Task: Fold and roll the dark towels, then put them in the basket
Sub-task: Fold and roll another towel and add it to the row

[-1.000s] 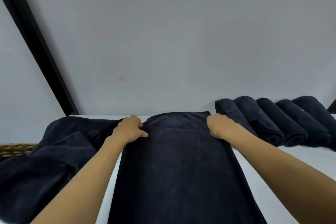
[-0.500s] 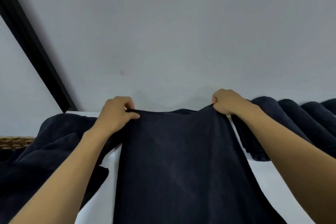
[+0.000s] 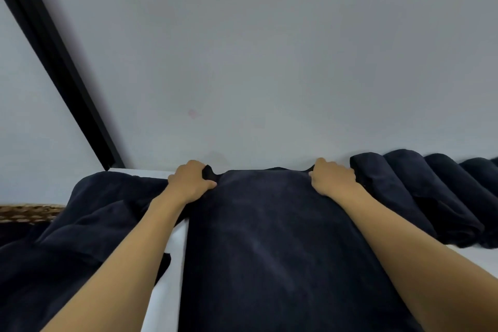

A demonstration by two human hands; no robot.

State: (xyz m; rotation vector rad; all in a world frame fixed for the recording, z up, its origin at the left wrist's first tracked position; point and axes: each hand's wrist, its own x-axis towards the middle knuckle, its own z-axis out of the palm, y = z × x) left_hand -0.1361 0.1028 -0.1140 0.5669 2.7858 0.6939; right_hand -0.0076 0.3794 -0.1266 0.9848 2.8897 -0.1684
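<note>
Two corners of the towel [image 3: 269,237] are pinched, by left hand [image 3: 190,183] and right hand [image 3: 332,179]; keep them level, edge taut, for a square fold.

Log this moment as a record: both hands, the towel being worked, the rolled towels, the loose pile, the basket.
left hand: grips the far left corner of the flat towel
right hand: grips its far right corner
flat towel: dark, lying lengthwise on the white table, far edge held between the hands
rolled towels: at least four, in a row at the right by the wall
loose pile: dark cloth heaped at the left
basket: only a woven rim shows, far left; contents hidden
</note>
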